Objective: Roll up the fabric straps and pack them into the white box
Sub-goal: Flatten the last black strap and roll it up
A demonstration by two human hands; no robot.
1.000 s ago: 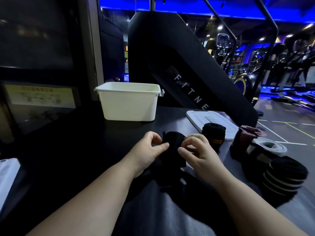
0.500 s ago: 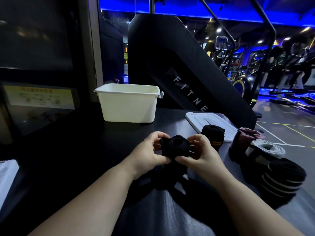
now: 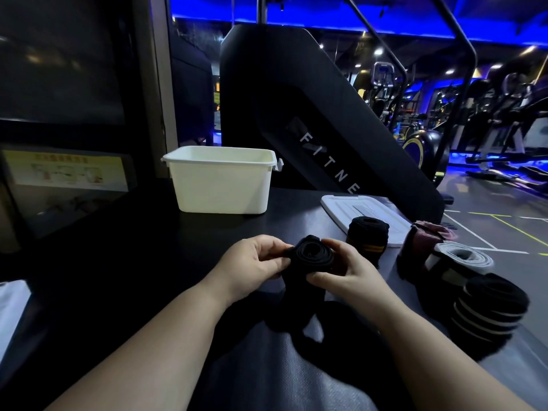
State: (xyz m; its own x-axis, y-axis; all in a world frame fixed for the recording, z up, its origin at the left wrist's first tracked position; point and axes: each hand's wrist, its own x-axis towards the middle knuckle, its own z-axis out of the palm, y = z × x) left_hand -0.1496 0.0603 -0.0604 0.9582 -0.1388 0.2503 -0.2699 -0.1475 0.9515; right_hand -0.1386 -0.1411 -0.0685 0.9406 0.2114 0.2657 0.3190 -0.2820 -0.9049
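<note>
Two bare hands of ours meet above the near part of the black table [image 3: 118, 262]. Our left hand [image 3: 255, 262] and right hand [image 3: 347, 271] each curl fingers and thumb round a partly rolled black fabric strap [image 3: 311, 253]. Its spiral end faces up and its loose tail trails toward us. To the right stand four rolled straps: a striped black roll [image 3: 492, 310] nearest, then a white-edged roll [image 3: 456, 259], a maroon roll [image 3: 427, 235] and a yellow-banded black roll [image 3: 367, 235] at the near edge of a white lid [image 3: 364, 212]. Farther left, the white box [image 3: 222, 185] stands open-topped, well apart from the strap.
</note>
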